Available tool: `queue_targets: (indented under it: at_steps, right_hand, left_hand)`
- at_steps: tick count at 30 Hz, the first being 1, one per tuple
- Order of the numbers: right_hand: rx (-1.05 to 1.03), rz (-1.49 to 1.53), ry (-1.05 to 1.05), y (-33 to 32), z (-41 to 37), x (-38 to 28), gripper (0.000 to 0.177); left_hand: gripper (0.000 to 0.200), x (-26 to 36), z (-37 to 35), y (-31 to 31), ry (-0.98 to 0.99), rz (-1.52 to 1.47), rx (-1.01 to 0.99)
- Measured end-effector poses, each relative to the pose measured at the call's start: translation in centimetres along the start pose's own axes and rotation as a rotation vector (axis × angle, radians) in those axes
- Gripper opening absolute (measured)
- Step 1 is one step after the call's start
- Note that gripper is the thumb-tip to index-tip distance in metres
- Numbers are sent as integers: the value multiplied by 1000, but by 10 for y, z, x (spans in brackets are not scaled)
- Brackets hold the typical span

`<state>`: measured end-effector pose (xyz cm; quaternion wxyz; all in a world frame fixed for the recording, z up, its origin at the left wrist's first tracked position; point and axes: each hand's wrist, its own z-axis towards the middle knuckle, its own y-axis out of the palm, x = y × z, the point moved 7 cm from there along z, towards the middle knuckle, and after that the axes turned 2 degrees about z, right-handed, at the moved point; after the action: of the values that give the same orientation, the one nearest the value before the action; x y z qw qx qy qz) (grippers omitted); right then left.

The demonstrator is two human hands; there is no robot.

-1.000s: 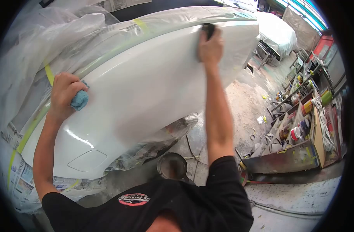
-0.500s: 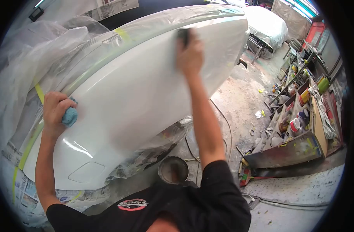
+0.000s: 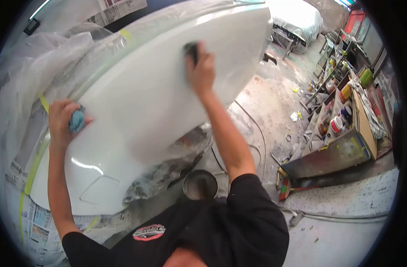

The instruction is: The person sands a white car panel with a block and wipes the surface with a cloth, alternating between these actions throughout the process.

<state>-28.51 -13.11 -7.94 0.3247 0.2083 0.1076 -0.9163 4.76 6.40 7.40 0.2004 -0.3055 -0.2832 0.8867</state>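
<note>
A white car body panel (image 3: 136, 102) stretches across the view, with the outline of a fuel flap (image 3: 100, 189) near its lower end. At the panel's left edge, my left hand (image 3: 60, 122) is closed around a crumpled blue cloth (image 3: 77, 119), its fingers touching the panel. Farther up, my right hand (image 3: 202, 73) grips a black sanding block (image 3: 191, 52) against the upper middle of the panel. Motion blurs the block and the fingers, and its underside is hidden.
Plastic sheeting (image 3: 30, 66), newspaper (image 3: 41, 227) and yellow-green tape (image 3: 34, 173) border the panel. Below it stands a round bucket (image 3: 200, 184). A hose (image 3: 257, 122) crosses the floor, and a cluttered cart of cans and tools (image 3: 332, 147) is at right. Behind is a covered car (image 3: 297, 20).
My right hand has moved the sanding block left and slightly down across the panel. My left hand stays at the left edge with the cloth, its thumb now visible on the panel. The view has shifted slightly.
</note>
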Motion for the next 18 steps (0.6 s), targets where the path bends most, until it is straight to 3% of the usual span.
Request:
queue_targets:
  at_steps: [3, 5, 7, 8, 9, 10, 11, 12, 14, 15, 16, 18]
  right_hand:
    - [-198, 121, -114, -39, -131, -68, 75]
    - [-548, 73, 81, -73, -191, -61, 73]
    - [-590, 72, 304, -124, -246, -14, 69]
    - [-652, 28, 441, -155, -289, 30, 66]
    - [-699, -69, 511, -199, -316, 62, 60]
    - [-655, -104, 861, -255, -364, 104, 55]
    - [-598, -265, 905, -319, -401, 128, 52]
    - [-584, -373, 999, -381, -442, 152, 55]
    - [-661, -729, 1441, -567, -584, 204, 68]
    - [-658, -762, 1660, -640, -616, 185, 73]
    - [-730, -712, 1516, -689, -629, 164, 69]
    - [-879, -1080, 1680, -724, -601, 90, 70]
  left_hand:
    - [38, 5, -1, 4, 3, -34, -2]
    - [34, 19, -18, 2, -117, -184, 24]
    - [27, 55, -26, 9, -356, -442, 82]
    - [24, 77, -25, 2, -371, -570, 129]
    - [21, 103, -26, -8, -382, -701, 182]
    - [21, 127, -22, -23, -378, -855, 251]
    - [22, 145, -21, -38, -377, -1009, 328]
    - [20, 158, -21, -54, -341, -1186, 426]
    - [18, 180, -19, -86, -210, -1485, 607]
    - [19, 187, -8, -102, -70, -1588, 693]
    - [21, 190, 0, -112, 33, -1654, 762]
    - [22, 193, -2, -117, 71, -1693, 782]
